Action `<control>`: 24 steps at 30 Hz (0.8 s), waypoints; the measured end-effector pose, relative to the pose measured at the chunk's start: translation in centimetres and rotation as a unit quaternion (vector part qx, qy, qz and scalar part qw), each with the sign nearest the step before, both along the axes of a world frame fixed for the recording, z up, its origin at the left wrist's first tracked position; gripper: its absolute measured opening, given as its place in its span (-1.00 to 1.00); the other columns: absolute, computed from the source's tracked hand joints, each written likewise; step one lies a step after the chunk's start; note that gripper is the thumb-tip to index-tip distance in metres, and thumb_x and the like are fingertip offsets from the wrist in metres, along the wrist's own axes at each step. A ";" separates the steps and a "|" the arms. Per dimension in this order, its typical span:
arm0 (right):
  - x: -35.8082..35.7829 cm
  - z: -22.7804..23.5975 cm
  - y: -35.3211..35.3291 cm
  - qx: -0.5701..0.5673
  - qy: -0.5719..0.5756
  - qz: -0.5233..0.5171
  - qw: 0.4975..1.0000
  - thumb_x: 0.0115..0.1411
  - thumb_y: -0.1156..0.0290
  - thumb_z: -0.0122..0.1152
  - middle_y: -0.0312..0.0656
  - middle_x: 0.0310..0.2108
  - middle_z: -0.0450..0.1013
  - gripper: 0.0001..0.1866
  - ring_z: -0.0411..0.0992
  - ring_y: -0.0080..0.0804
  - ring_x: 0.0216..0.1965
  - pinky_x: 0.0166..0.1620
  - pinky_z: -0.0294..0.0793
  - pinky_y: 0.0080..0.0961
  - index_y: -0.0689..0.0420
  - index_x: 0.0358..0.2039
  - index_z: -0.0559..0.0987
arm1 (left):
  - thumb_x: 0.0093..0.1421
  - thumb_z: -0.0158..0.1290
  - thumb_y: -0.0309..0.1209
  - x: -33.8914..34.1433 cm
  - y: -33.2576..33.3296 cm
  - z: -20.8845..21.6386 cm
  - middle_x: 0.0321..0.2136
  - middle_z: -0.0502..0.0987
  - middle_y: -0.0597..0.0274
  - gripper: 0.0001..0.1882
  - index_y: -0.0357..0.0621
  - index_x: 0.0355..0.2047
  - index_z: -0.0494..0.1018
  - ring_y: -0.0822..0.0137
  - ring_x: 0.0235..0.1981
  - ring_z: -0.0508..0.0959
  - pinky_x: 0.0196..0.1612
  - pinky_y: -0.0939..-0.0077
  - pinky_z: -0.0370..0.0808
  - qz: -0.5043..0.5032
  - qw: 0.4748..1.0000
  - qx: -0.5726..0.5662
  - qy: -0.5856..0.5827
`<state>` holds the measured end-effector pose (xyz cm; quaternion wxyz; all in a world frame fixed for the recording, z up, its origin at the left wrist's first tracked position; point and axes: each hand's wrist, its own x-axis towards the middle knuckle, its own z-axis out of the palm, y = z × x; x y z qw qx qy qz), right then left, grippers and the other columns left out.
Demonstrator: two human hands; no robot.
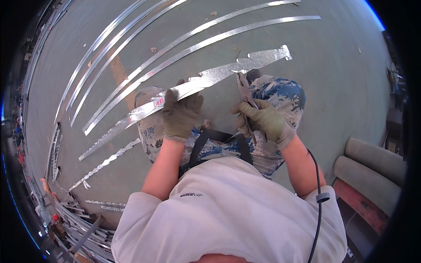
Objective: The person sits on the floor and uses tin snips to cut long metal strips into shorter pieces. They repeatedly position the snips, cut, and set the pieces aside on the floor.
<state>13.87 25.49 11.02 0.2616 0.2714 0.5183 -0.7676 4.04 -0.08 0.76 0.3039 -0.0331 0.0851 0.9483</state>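
My left hand [182, 115], in an olive work glove, grips a long shiny sheet-metal strip [215, 77] near its middle. The strip slants across my knees, with notched edges, small upturned tabs and red marks beside the left hand. In my right hand [265, 119], also gloved, are metal tin snips [245, 91], its fingers wrapped round the handles. The jaws point away from me and meet the strip's near edge, right of the left hand. Whether the jaws are closed on the metal is too small to tell.
Several long metal strips [210, 41] lie on the green floor [342, 83] beyond my knees. A narrow crumpled strip [105, 163] lies at the left. Metal pieces [87, 232] are heaped at lower left. Rolled padded cylinders [368, 171] stand at the right. A black cable [319, 219] runs along my right arm.
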 end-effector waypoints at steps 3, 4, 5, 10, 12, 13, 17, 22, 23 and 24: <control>-0.1 0.3 0.0 0.012 0.014 0.018 1.000 0.40 0.15 0.21 -0.21 -0.46 0.54 -0.63 0.51 -0.45 -0.55 -0.48 0.50 -0.52 0.25 -0.09 0.61 | 0.46 -0.04 -0.14 -0.6 -2.0 -0.3 0.20 0.52 0.09 -0.52 -0.11 0.26 0.40 0.11 0.25 0.50 0.31 0.00 0.43 0.040 0.999 0.000 -0.021; 0.0 0.4 0.0 0.017 0.017 0.026 0.999 0.40 0.14 0.22 -0.21 -0.45 0.54 -0.63 0.52 -0.44 -0.53 -0.46 0.52 -0.51 0.23 -0.07 0.61 | 0.46 -0.04 -0.15 -0.7 -2.1 -0.2 0.19 0.53 0.08 -0.54 -0.12 0.25 0.40 0.10 0.23 0.51 0.29 0.00 0.46 0.044 0.999 -0.016 -0.007; 0.0 0.5 0.0 0.018 0.026 0.030 0.999 0.41 0.16 0.20 -0.22 -0.44 0.54 -0.62 0.51 -0.45 -0.52 -0.45 0.51 -0.53 0.25 -0.03 0.59 | 0.47 -0.04 -0.16 -0.9 -2.1 -0.1 0.18 0.53 0.07 -0.55 -0.13 0.24 0.40 0.09 0.22 0.52 0.27 0.00 0.49 0.047 0.998 -0.033 0.007; 0.5 0.9 -0.3 -0.006 0.077 0.029 0.997 0.44 0.20 0.16 -0.21 -0.36 0.57 -0.56 0.52 -0.45 -0.43 -0.35 0.52 -0.52 0.30 0.12 0.51 | 0.49 -0.06 -0.20 -1.3 -1.7 0.8 0.14 0.55 0.01 -0.58 -0.16 0.22 0.39 0.04 0.16 0.57 0.19 0.00 0.60 0.054 0.997 -0.058 0.021; 0.5 1.0 -0.6 -0.009 0.073 0.017 0.997 0.45 0.21 0.14 -0.19 -0.31 0.57 -0.56 0.54 -0.44 -0.37 -0.30 0.54 -0.48 0.30 0.15 0.49 | 0.49 -0.08 -0.20 -1.3 -1.9 0.6 0.14 0.55 -0.01 -0.58 -0.17 0.22 0.39 0.01 0.14 0.58 0.17 0.00 0.62 0.047 0.997 -0.059 0.027; 0.5 1.1 -0.8 -0.010 0.071 0.011 0.997 0.46 0.21 0.13 -0.18 -0.29 0.57 -0.55 0.54 -0.43 -0.35 -0.28 0.55 -0.47 0.30 0.17 0.48 | 0.50 -0.09 -0.20 -1.3 -1.9 0.6 0.14 0.55 -0.01 -0.58 -0.16 0.22 0.38 0.01 0.13 0.59 0.16 0.01 0.62 0.046 0.997 -0.063 0.020; 1.6 0.3 -1.0 -0.040 0.089 -0.007 0.995 0.46 0.24 0.13 -0.18 -0.23 0.57 -0.59 0.57 -0.42 -0.28 -0.24 0.61 -0.46 0.24 0.18 0.48 | 0.50 -0.10 -0.20 -1.4 -1.9 0.6 0.14 0.55 -0.01 -0.59 -0.16 0.22 0.38 0.01 0.10 0.61 0.13 0.03 0.65 0.046 0.996 -0.069 0.012; 2.7 1.1 -1.0 -0.062 0.095 -0.034 0.993 0.47 0.22 0.10 -0.15 -0.20 0.57 -0.57 0.59 -0.36 -0.25 -0.21 0.62 -0.42 0.24 0.19 0.47 | 0.50 -0.10 -0.19 -1.3 -2.0 0.6 0.13 0.55 0.03 -0.58 -0.14 0.23 0.38 0.03 0.10 0.61 0.12 0.06 0.65 0.053 0.995 -0.075 0.024; 2.7 1.2 -0.9 -0.071 0.098 -0.033 0.992 0.48 0.22 0.07 -0.12 -0.18 0.58 -0.56 0.60 -0.32 -0.23 -0.20 0.63 -0.38 0.26 0.21 0.45 | 0.50 -0.10 -0.18 -1.3 -2.0 0.7 0.13 0.55 0.04 -0.58 -0.14 0.23 0.38 0.04 0.10 0.61 0.12 0.07 0.66 0.052 0.995 -0.079 0.024; 2.6 1.4 -0.6 -0.080 0.102 -0.032 0.991 0.49 0.22 0.03 -0.09 -0.15 0.59 -0.54 0.61 -0.28 -0.21 -0.20 0.63 -0.35 0.28 0.24 0.42 | 0.50 -0.10 -0.18 -1.3 -1.9 0.7 0.13 0.56 0.05 -0.58 -0.13 0.23 0.38 0.04 0.10 0.61 0.12 0.07 0.66 0.051 0.995 -0.082 0.025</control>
